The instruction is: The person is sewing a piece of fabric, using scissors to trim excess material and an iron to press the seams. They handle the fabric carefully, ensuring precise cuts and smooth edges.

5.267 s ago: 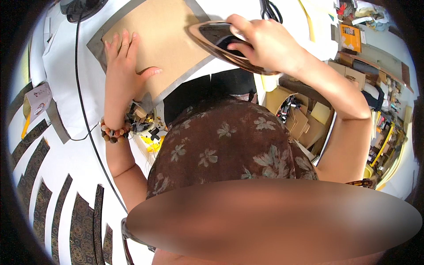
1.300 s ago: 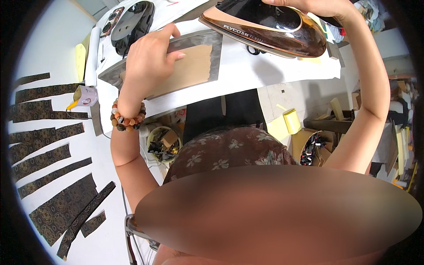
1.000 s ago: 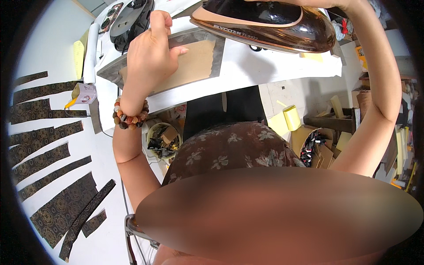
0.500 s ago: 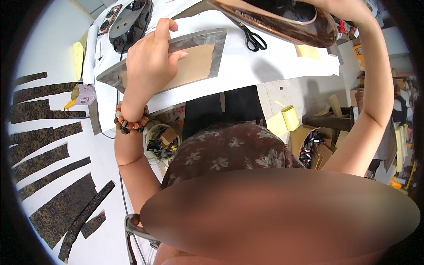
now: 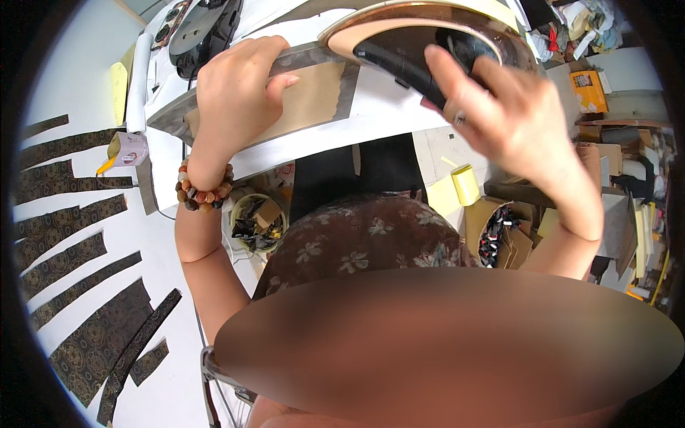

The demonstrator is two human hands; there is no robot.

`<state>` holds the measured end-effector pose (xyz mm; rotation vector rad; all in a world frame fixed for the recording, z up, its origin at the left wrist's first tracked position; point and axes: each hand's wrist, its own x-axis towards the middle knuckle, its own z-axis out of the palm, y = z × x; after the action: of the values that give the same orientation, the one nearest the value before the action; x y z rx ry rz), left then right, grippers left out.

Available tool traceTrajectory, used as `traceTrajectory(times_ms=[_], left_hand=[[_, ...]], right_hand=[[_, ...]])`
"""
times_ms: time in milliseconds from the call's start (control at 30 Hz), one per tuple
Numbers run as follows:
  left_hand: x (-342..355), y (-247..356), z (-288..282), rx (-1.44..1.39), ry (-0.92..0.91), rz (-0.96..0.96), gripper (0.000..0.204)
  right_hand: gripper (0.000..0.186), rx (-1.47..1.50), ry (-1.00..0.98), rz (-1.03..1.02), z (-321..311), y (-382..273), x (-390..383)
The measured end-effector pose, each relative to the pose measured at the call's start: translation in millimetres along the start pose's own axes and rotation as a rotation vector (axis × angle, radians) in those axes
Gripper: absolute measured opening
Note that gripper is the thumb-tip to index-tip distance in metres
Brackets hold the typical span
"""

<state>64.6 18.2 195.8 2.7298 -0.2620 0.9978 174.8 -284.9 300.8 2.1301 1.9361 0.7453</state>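
Observation:
My left hand (image 5: 239, 96) bends over the far edge of a grey panel (image 5: 347, 93), its thumb on the near face. A brown paper piece (image 5: 310, 100) with a ragged right edge lies on that panel. My right hand (image 5: 510, 114), wearing a ring and somewhat blurred, is closed on the black handle of a glossy copper-brown clothes iron (image 5: 389, 16). The iron is tilted, over the right end of the panel and the white sheet (image 5: 385, 107). Part of the handle is hidden by the fingers, and the iron's underside does not show.
Dark patterned fabric pieces (image 5: 107, 335) lie on the white surface at left. A glossy black device (image 5: 203, 43) stands at the far left of the table. Below the table edge are a scrap bin (image 5: 280, 232) and a cardboard box (image 5: 524, 239). Shelves with materials line the right.
My right hand has come down and nearer with the iron, which now tips differently and shows its handle. The black scissors are now out of sight. My left hand stays on the panel.

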Motion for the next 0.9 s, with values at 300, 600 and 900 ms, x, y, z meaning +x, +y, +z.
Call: traceTrajectory(times_ms=[300,600,900], left_hand=[[1.9,20.9,-14.5,0.042,-0.025,-0.012,0.034],[-20.3,35.7,-27.5,0.154,-0.080,-0.103,0.035],[-33.1,44.5,-35.8,0.048,-0.024,-0.034,0.035]], right_hand=[[0.073,1.008,0.493,0.400,84.9,15.6,-69.6],[0.087,1.688,0.962,0.407,142.5,21.2,-14.1],[0.095,1.568,0.973,0.472,124.0,13.6,-4.5]])
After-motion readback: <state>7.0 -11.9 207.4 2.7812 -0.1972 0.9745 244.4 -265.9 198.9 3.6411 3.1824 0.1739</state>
